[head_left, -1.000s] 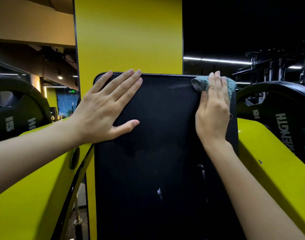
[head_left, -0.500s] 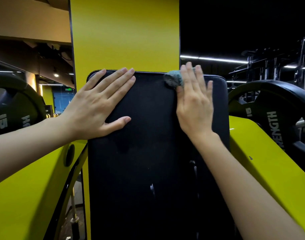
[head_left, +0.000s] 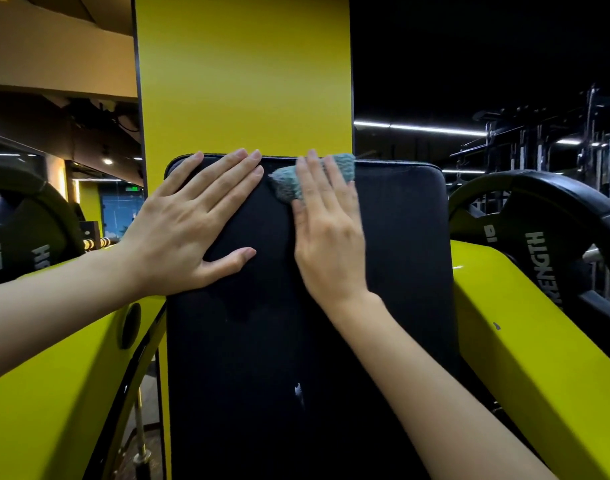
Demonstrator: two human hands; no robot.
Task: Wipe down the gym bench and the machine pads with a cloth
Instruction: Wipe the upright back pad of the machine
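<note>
- Head view: the left hand [head_left: 189, 233] lies flat on the upper left of the black machine pad [head_left: 262, 375], fingers straight and spread, thumb out to the side. It grips nothing. It looks to be bracing the pad, or the person's own reach, against the push of the wiping.
- The right hand [head_left: 327, 244] is also flat, its straight fingers pressing a small blue-green cloth [head_left: 286, 183] onto the pad rather than curling round it. A flat palm spreads the pressure and keeps the bunched cloth from sliding out.
- The cloth sits at the top edge of the pad, near the middle, with one end showing past the fingertips and the other beside the thumb. It lies just beside the left fingertips, so the stroke has little room left on that side.
- The pad stands upright in front of a yellow column [head_left: 244, 81], between two sloping yellow frame arms [head_left: 538, 358]; a weight plate [head_left: 538, 237] hangs beyond each arm.
- Judging by the cloth's place, only the top band is being worked; the lower pad, with a pale mark [head_left: 298, 389], seems yet to be wiped.
</note>
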